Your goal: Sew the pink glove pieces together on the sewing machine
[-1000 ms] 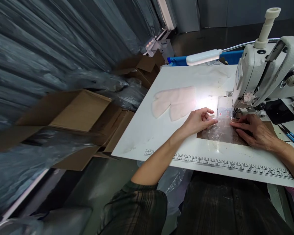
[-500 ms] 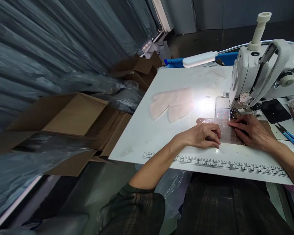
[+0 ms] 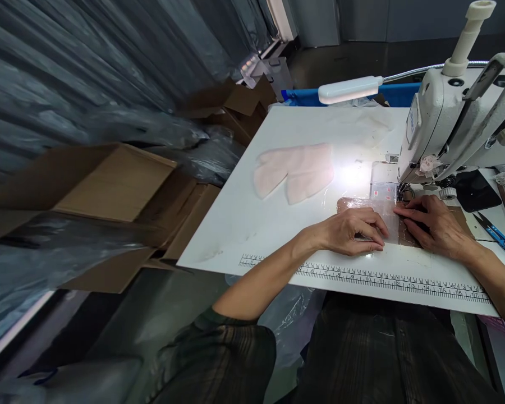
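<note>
My left hand (image 3: 350, 231) rests on the table, its fingers bent and apart, the tips on a thin see-through sheet (image 3: 390, 225). My right hand (image 3: 436, 229) lies to its right with fingers stretched, the fingertips pressing the sheet's right side and a flat brown piece (image 3: 407, 234). Just beyond the right fingertips is the needle area of a white sewing machine (image 3: 431, 120). Part of the brown piece is hidden under the right hand. A pale pink cut fabric piece (image 3: 309, 168) with a notch lies flat to the left.
Blue thread snips (image 3: 499, 237) and a black phone-like slab (image 3: 476, 189) lie to the right. A white lamp (image 3: 350, 90) shines on the table (image 3: 235, 219). A printed ruler (image 3: 362, 279) follows the near edge. Open cardboard boxes (image 3: 115, 182) stand at left.
The view has shifted slightly, so the machine appears farther right. My left hand has slid a little to the right, toward the right hand. The pink piece stays on the table.
</note>
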`<state>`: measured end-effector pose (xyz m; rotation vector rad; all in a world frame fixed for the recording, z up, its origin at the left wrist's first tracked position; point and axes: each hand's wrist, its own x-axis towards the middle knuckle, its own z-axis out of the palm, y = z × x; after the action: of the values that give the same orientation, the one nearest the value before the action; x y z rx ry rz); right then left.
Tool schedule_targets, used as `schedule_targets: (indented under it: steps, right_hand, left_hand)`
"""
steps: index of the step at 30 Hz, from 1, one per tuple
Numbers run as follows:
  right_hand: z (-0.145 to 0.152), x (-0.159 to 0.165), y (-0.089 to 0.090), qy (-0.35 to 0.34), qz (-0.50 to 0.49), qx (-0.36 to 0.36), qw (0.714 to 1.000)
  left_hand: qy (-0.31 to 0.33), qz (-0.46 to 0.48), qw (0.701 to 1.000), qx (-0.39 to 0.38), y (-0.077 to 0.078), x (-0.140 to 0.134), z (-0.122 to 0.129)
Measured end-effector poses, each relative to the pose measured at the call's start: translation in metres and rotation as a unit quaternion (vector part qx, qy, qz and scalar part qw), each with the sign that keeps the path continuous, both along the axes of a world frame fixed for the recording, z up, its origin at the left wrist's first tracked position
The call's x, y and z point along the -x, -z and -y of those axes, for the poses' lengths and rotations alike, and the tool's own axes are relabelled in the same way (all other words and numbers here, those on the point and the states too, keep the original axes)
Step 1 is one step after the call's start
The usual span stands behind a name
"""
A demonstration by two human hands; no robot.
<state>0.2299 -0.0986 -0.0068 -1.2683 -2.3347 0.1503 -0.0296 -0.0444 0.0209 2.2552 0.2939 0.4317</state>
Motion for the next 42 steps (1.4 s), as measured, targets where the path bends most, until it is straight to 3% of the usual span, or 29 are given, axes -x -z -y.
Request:
schedule_targets:
  steps: [11,18,30,36,42]
  right_hand:
    - [0.005,-0.002,-0.012,0.007,-0.019,0.033,0.999]
    - [0.008,0.0,-0.015,-0.064,-0.022,0.05,0.996]
    - [0.007,0.002,-0.009,-0.028,-0.016,0.016,0.999]
    - [0.008,-0.002,-0.015,-0.019,-0.022,0.047,0.998]
    - [0.01,-0.003,-0.017,-0.074,-0.001,0.022,0.997]
  left_hand:
    - [-0.001,-0.015,1.0,0.012,0.005,-0.001,-0.001]
    - [0.004,-0.025,1.0,-0.006,0.005,0.0,-0.002]
    - [0.011,-0.033,0.999,-0.012,0.008,-0.002,-0.002]
    - [0.025,0.001,0.998,-0.057,0.015,-0.002,-0.004]
    - [0.027,-0.002,0.997,-0.076,0.012,0.0,-0.004]
